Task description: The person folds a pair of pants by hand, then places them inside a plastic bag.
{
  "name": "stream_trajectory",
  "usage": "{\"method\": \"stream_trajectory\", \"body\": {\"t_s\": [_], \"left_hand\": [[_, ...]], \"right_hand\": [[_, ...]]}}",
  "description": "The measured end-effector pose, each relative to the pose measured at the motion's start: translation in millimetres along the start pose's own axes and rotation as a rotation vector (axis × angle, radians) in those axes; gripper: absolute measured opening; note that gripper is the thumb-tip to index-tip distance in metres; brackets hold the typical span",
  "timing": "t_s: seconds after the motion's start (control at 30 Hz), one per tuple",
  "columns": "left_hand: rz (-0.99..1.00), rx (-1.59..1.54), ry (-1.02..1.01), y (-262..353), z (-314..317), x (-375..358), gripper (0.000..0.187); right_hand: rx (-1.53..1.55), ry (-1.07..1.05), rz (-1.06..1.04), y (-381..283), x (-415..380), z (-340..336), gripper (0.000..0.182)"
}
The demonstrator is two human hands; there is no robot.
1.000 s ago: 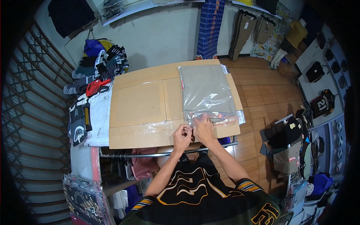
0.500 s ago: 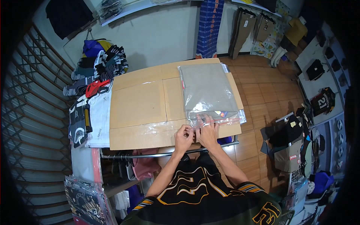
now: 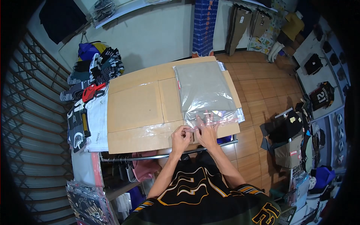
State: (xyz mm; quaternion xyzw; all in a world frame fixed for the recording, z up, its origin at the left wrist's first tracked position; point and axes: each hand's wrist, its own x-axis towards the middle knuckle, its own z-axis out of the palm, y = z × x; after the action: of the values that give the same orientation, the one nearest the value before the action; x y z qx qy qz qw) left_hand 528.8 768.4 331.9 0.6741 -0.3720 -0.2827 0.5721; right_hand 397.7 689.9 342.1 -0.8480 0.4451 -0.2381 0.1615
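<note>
Here, the clear plastic bag (image 3: 191,119) with the folded grey garment (image 3: 204,86) inside lies at the right end of the cardboard sheet (image 3: 137,101), over the surface; the left hand (image 3: 181,138), fingers curled, pinches the near left corner of the bag; the right hand (image 3: 206,131) is partly open, its fingers spread on the bag's near edge; the red tool (image 3: 93,92) and folded white garment (image 3: 98,122) lie left of the cardboard sheet.

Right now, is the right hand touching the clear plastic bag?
Touching. Head view: the right hand has its fingers spread over the film at the near end of the clear plastic bag.
</note>
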Motion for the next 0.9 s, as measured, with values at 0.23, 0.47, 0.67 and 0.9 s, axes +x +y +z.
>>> {"method": "stream_trajectory", "body": {"t_s": [0.23, 0.47, 0.67, 0.9], "left_hand": [[-0.063, 0.035, -0.025, 7, -6, -2, 0.013], [-0.2, -0.102, 0.045, 20, -2, 2, 0.02], [-0.266, -0.12, 0.062, 15, -6, 5, 0.024], [-0.33, -0.14, 0.088, 15, -13, 3, 0.029]], "right_hand": [[0.422, 0.183, 0.147, 53, -34, -39, 0.033], [0.647, 0.432, 0.668, 120, -11, -90, 0.024], [0.797, 0.068, 0.737, 164, 5, -95, 0.025], [0.649, -0.166, 0.689, 159, 12, -109, 0.024]]}}
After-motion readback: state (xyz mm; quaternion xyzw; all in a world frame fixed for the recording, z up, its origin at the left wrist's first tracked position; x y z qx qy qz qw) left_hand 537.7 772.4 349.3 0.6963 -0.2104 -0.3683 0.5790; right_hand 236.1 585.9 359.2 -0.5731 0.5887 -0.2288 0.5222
